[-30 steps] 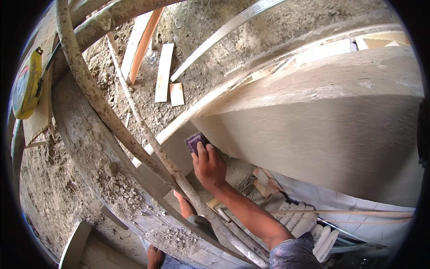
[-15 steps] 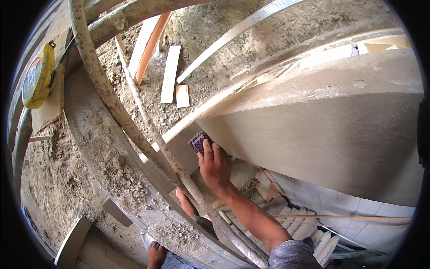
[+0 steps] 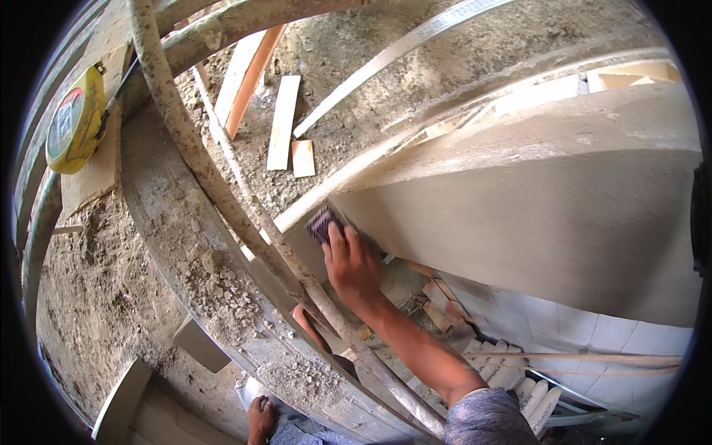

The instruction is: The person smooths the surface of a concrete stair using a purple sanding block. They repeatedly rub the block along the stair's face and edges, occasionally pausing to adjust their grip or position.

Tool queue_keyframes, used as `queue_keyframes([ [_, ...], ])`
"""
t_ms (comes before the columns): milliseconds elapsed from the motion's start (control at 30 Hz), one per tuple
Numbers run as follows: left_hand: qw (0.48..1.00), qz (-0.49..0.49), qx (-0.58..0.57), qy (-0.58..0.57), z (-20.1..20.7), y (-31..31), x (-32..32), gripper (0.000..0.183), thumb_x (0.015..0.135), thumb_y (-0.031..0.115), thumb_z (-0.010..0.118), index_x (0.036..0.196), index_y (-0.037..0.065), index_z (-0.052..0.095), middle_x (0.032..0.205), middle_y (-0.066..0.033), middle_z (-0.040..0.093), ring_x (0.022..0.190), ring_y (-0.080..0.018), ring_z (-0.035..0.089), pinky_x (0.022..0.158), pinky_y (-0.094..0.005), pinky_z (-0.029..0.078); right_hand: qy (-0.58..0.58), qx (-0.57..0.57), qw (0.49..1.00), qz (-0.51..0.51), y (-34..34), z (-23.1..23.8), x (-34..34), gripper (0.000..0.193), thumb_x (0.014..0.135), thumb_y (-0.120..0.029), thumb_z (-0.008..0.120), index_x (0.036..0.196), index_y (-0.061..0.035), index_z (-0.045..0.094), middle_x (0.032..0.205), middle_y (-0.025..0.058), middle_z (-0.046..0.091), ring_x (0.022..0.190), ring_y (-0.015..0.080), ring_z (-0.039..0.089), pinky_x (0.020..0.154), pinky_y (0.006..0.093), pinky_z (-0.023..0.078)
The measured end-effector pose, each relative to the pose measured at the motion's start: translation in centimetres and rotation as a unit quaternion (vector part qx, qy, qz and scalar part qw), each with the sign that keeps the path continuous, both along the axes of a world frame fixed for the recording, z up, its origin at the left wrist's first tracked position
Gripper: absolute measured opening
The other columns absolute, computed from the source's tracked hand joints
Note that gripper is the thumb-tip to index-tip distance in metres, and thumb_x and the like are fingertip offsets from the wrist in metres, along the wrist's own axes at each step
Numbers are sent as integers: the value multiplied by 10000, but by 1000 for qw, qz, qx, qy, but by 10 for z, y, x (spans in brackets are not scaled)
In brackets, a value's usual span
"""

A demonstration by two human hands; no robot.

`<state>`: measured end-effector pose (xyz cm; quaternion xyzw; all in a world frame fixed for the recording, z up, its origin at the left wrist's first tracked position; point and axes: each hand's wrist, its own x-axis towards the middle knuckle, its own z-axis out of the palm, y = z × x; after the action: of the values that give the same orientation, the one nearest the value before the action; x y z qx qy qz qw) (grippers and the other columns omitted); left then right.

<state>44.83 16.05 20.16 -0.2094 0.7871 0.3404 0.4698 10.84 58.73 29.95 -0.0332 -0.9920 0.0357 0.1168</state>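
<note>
My right hand [image 3: 354, 271] reaches up from the lower right and grips a small dark purple block with a grooved pattern [image 3: 324, 225]. The block is against the smooth grey plaster beside the inner corner of a long plastered beam [image 3: 534, 208]. Low in the picture, my left hand [image 3: 259, 417] has its fingers curled at a pale, flat-looking thing [image 3: 252, 391]. What that thing is, and how firmly it is held, is hard to make out. Two mortar-spotted poles [image 3: 245, 185] slant down between my hands.
A debris-strewn curved ledge [image 3: 222, 297] runs along the left of the poles. A yellow tape measure [image 3: 76, 122] is at the upper left. Wood offcuts [image 3: 283, 122] and a metal strip [image 3: 400, 59] lie on rough ground. Several filled bags [image 3: 493, 363] are stacked below the beam.
My right hand and the purple block have shifted slightly up and left along the plaster. The tape measure, poles and ledge appear a little farther right; my left hand stays low at the pale thing.
</note>
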Motion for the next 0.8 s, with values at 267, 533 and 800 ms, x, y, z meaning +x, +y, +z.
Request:
queue_keyframes([
  [267, 976, -146, 24, 160, -26, -16, 45, 365, 885, 230, 660, 1135, -33, 695, 1150, -202, 689, 1092, -394, 643, 962, -456, 507, -56, 15, 998, -26, 8, 3, 43, 429, 896, -237, 736, 1267, -64, 606, 1026, 124, 595, 810, 270, 669, 646, 356, 590],
  [533, 1000, 0, 1, 27, 2, 10, 2, 354, 874, 239, 660, 1118, -15, 701, 1153, -202, 682, 1105, -392, 632, 973, -457, 491, -32, 41, 998, -24, -1, -15, -34, 393, 904, -228, 708, 1250, -66, 614, 968, 111, 585, 789, 255, 674, 572, 331, 584],
  [800, 999, -19, -16, 47, 9, 11, 4, 352, 878, 247, 659, 1113, -12, 703, 1154, -185, 678, 1103, -380, 628, 972, -457, 490, 5, 17, 1000, 6, -5, 11, -3, 356, 907, -234, 706, 1216, -84, 613, 947, 113, 580, 802, 259, 679, 644, 339, 588],
])
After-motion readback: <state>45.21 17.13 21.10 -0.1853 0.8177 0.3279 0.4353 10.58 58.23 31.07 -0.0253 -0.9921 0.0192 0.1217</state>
